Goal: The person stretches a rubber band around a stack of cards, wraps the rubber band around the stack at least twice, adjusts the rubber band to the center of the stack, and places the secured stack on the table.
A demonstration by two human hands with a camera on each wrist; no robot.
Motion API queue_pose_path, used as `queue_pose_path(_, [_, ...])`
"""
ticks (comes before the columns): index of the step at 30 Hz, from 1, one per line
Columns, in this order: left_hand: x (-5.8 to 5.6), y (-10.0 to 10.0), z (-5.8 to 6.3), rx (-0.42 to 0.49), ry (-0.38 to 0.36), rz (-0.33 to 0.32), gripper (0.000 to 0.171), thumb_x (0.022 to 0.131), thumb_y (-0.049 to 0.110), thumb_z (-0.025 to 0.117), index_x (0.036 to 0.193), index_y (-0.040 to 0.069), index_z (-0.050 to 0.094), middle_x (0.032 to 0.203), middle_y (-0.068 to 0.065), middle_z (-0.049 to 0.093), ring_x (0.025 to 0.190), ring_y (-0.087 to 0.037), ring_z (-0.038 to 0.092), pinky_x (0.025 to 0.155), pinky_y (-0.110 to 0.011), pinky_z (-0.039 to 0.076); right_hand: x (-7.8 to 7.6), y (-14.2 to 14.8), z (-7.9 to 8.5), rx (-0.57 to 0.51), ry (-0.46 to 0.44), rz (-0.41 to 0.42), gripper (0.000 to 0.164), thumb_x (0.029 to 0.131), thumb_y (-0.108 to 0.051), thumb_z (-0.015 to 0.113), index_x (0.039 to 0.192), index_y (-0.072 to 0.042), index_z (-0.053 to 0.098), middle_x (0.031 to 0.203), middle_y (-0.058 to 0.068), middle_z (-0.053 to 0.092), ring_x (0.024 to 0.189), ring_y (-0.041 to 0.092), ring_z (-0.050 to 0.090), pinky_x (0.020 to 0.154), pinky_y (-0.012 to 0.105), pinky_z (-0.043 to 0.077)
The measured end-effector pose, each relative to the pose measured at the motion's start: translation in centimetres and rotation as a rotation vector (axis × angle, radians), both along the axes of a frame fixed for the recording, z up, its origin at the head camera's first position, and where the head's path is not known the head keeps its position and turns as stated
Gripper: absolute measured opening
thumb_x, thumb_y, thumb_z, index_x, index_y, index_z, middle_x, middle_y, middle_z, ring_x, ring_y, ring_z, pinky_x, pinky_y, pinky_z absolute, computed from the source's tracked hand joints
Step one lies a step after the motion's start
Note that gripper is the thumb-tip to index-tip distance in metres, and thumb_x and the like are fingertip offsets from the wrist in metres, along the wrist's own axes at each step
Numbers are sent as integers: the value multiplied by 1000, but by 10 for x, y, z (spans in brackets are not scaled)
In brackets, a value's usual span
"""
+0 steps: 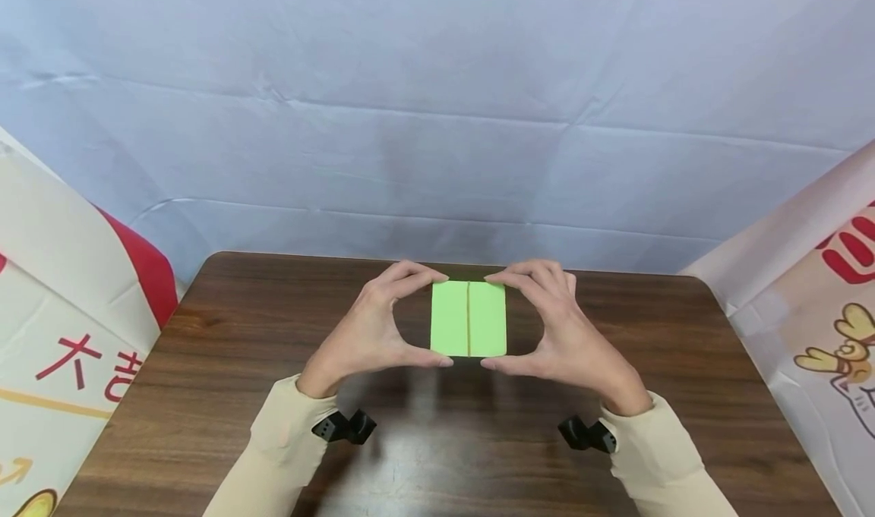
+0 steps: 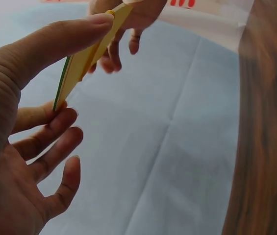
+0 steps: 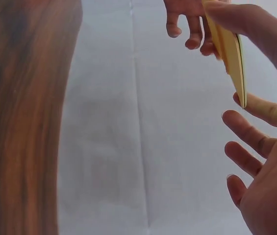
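Note:
Both hands hold up a thin, square light-green pad of paper (image 1: 450, 318), with a narrow tan rubber band (image 1: 469, 319) running down its middle. The left hand (image 1: 372, 331) pinches the pad's left side, thumb on the bottom edge and forefinger on the top. On the right side, the right hand (image 1: 562, 333) grips it the same way. Seen almost edge-on in the left wrist view, the pad (image 2: 74, 73) has pale yellow layers and a dark green edge. In the right wrist view the pad (image 3: 232, 56) also looks thin, and the other right-hand fingers stand apart from it.
Beneath the hands lies a dark brown wooden table (image 1: 437, 456). A pale blue-grey cloth (image 1: 437, 122) hangs behind it. Printed white sheets with red marks flank the table, the left sheet (image 1: 61, 312) and the right sheet (image 1: 820, 335). Black wrist cameras sit at both cuffs.

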State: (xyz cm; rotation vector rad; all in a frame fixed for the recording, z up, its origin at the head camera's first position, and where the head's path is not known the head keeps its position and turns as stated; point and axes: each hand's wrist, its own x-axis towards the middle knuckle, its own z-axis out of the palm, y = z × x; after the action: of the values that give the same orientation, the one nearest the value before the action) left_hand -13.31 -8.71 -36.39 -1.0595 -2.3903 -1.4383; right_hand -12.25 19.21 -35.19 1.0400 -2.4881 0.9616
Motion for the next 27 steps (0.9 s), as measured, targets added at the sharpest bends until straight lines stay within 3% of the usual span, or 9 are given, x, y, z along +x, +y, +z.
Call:
queue_pose_path(7, [-1, -5, -13, -134, -48, 75, 92, 59, 38, 100, 140, 19, 60, 128, 6, 57, 123, -17, 53, 97, -50, 47, -5, -3, -18, -5, -51, -16, 93, 57, -38, 101, 137, -19, 59, 128, -4, 52, 121, 21, 38, 90, 49, 23])
queue_pose_path(12, [-7, -8, -21, -218, -11, 99, 86, 60, 40, 99, 135, 16, 64, 128, 4, 58, 122, -18, 52, 95, -52, 48, -12, -5, -33, -6, -99, -19, 91, 58, -40, 100, 137, -21, 60, 129, -5, 52, 123, 21, 37, 90, 49, 23])
queue_pose_path(16, [-18, -9, -36, -300, 26, 114, 82, 60, 45, 98, 130, 14, 67, 125, 4, 59, 117, -18, 52, 90, -50, 49, -21, -8, -50, 34, -139, -29, 89, 61, -44, 99, 138, -22, 60, 129, -3, 51, 123, 23, 37, 90, 49, 23])
queue_pose_path(27, [-51, 0, -85, -461, -83, 152, 86, 62, 46, 97, 134, 12, 65, 126, -2, 60, 119, -25, 54, 98, -55, 45, -50, -11, -98, 165, -337, -98, 89, 70, -42, 94, 145, -16, 55, 126, 9, 52, 116, 27, 38, 89, 47, 23])
